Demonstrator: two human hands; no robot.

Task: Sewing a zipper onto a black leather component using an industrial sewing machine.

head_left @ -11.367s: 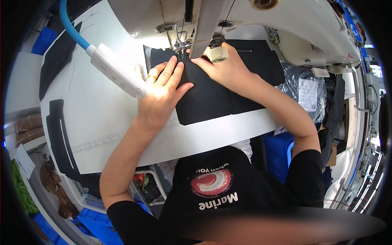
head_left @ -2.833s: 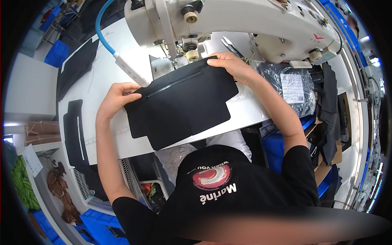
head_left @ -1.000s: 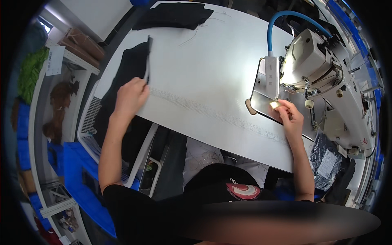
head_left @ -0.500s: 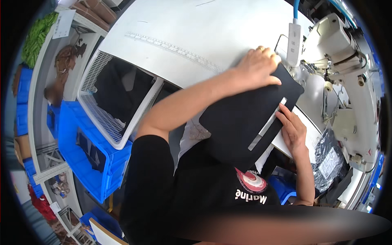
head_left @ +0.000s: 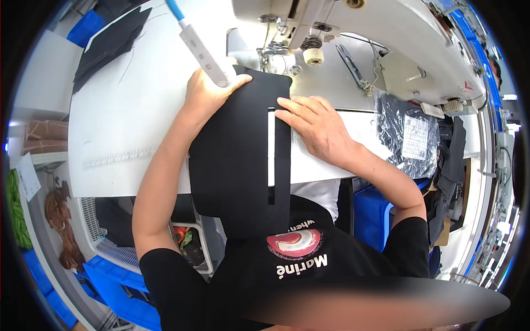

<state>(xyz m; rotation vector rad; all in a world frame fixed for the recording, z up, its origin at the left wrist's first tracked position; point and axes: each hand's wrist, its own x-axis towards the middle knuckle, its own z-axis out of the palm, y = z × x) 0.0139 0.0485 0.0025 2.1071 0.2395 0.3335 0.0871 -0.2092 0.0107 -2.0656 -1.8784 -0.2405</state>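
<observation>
A black fabric panel (head_left: 237, 149) lies over the front of the white table, its lower end hanging against my shirt. Along its right side runs a long narrow slot (head_left: 271, 149); white shows through most of it, dark at the bottom. My left hand (head_left: 207, 96) grips the panel's upper left edge, thumb on top, other fingers partly hidden. At the upper right edge, the fingertips of my right hand (head_left: 320, 129) press on the cloth beside the slot's top; its thumb is out of sight. The panel's far edge is just before the sewing machine's needle area (head_left: 276, 47).
A white controller on a blue cable (head_left: 204, 55) hangs over my left hand. Tweezers (head_left: 353, 66) and a plastic-wrapped packet (head_left: 408, 127) are at right. Dark cloth pieces (head_left: 110, 44) lie far left; a white basket (head_left: 91, 220) and blue bin (head_left: 116, 281) stand below.
My view has swung right toward the machine. The panel has turned, so its slot now runs straight away from me. My left hand has shifted from the panel's top to its left edge.
</observation>
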